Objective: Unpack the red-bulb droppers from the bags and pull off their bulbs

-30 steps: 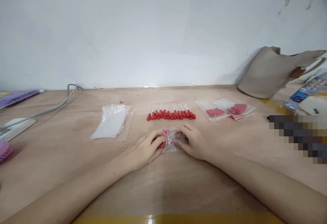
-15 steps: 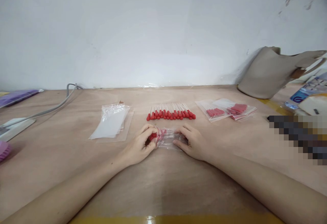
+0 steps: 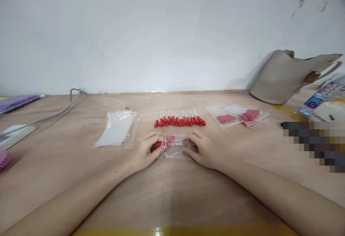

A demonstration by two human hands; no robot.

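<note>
A small, clear, flat plastic bag point(image 3: 178, 152) lies on the pale wood-coloured tabletop point(image 3: 172, 193) between the two hands. Thin, see-through film, wrinkled and shiny, it has reddish lines at its mouth. A bunch of bright red rounded ends point(image 3: 167, 140) sits at that mouth, partly inside. The left hand point(image 3: 144, 152) is curled round the bunch; the right hand point(image 3: 204, 150) touches the bag's other end, thumb and fingers apart, its grip unclear. Clear bags with red-ended contents point(image 3: 226, 118) lie farther right.
</note>
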